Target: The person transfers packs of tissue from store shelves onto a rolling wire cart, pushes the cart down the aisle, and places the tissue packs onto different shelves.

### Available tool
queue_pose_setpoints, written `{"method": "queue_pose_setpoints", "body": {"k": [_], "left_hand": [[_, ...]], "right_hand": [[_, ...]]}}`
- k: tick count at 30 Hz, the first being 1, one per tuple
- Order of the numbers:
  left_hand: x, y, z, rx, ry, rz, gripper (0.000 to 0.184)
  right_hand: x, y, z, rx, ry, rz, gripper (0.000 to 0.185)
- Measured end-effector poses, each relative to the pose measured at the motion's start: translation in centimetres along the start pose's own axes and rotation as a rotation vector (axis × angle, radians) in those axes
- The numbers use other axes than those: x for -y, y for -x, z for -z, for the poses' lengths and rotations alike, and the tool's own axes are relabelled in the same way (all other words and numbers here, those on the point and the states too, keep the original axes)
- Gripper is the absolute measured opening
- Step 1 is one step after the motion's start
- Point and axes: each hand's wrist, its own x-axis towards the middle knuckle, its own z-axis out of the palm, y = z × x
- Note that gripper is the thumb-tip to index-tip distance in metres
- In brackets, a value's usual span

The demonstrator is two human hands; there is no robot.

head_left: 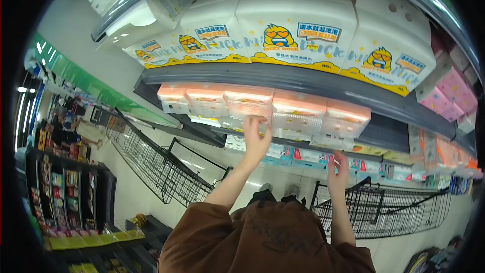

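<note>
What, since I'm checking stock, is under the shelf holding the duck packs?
A row of orange-topped packs, with the left hand in front of one; lower down, more packs. Whatever lies behind the orange-topped row is covered.

- The lower front of one orange-topped pack [246, 99] is being hidden by the left hand [256, 139].
- The brown shirt [283, 240] is being cut off by the near edge.
- Goods [72, 184] on the left rack [104, 184] are being blurred.
</note>
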Motion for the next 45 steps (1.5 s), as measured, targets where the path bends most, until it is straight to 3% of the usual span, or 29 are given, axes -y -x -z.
{"method": "queue_pose_setpoints", "body": {"k": [2, 5, 6, 9, 11, 14, 17, 19, 23, 26, 30, 33, 35, 37, 40, 43, 44, 45], "left_hand": [[-0.4, 1.3, -1.1, 0.341, 0.295, 0.077, 0.029], [-1.8, -0.8, -2.2, 0.311, 0.198, -0.217, 0.031], [0.3, -1.5, -3.5, 0.331, 0.172, -0.249, 0.04], [1.1, -2.6, -4.5, 0.322, 0.137, -0.33, 0.044], [0.1, -1.7, -3.5, 0.349, 0.136, -0.401, 0.045], [1.6, 3.9, -3.8, 0.393, 0.227, -0.184, 0.038], [5.1, 11.7, -5.8, 0.689, 0.316, -0.142, 0.036], [6.6, 17.3, -7.0, 0.983, 0.409, 0.044, 0.038], [5.8, 23.8, -9.3, 1.466, 0.396, -0.124, 0.041], [-2.6, 23.1, -9.1, 1.596, 0.481, -0.388, 0.041], [-10.1, 24.0, -10.6, 1.508, 0.532, -0.472, 0.039], [-15.3, 25.3, -10.0, 1.424, 0.562, -0.532, 0.038], [-18.7, 27.1, -10.0, 1.267, 0.597, -0.659, 0.037], [-21.7, 29.3, -10.2, 1.123, 0.548, -0.763, 0.04], [-25.9, 32.2, -10.7, 1.026, 0.326, -0.891, 0.048], [-25.9, 36.0, -15.8, 1.013, 0.266, -0.852, 0.061], [-25.5, 37.1, -17.6, 1.048, 0.159, -0.839, 0.067], [-25.7, 38.0, -18.7, 1.084, 0.057, -0.822, 0.073]], "right_hand": [[0.5, 1.1, -1.0, -0.003, 0.012, 0.015, 0.026], [1.2, 3.2, -2.7, 0.027, -0.065, -0.118, 0.026], [1.3, 4.1, -3.2, 0.043, -0.1, -0.173, 0.024], [-1.3, 8.2, -5.3, 0.02, 0.007, -0.11, 0.024], [0.9, 11.2, -5.6, -0.031, -0.054, -0.257, 0.025], [1.3, 16.9, -4.2, -0.126, 0.051, -0.307, 0.025], [0.6, 23.1, -2.9, -0.25, 0.074, -0.483, 0.026], [0.3, 27.6, -1.4, -0.33, 0.089, -0.613, 0.026], [-3.0, 36.7, -0.3, -0.53, 0.132, -0.778, 0.027], [-8.0, 43.0, -0.3, -0.61, 0.234, -0.921, 0.031], [-14.2, 50.3, 0.2, -0.467, 0.227, -1.087, 0.034], [-20.1, 58.1, 0.3, -0.356, 0.184, -1.084, 0.033], [-22.1, 63.4, 1.3, -0.427, -0.245, -1.373, 0.027], [-21.7, 67.9, 2.3, -0.641, -0.476, -1.548, 0.025], [-32.3, 78.2, 0.0, -0.657, -0.505, -1.687, 0.021], [-31.2, 82.2, 2.7, -0.725, -0.548, -1.607, 0.02], [-32.7, 84.3, 2.4, -0.814, -0.766, -1.432, 0.022], [-29.0, 83.1, 4.4, -0.862, -0.632, -1.482, 0.025]]}}
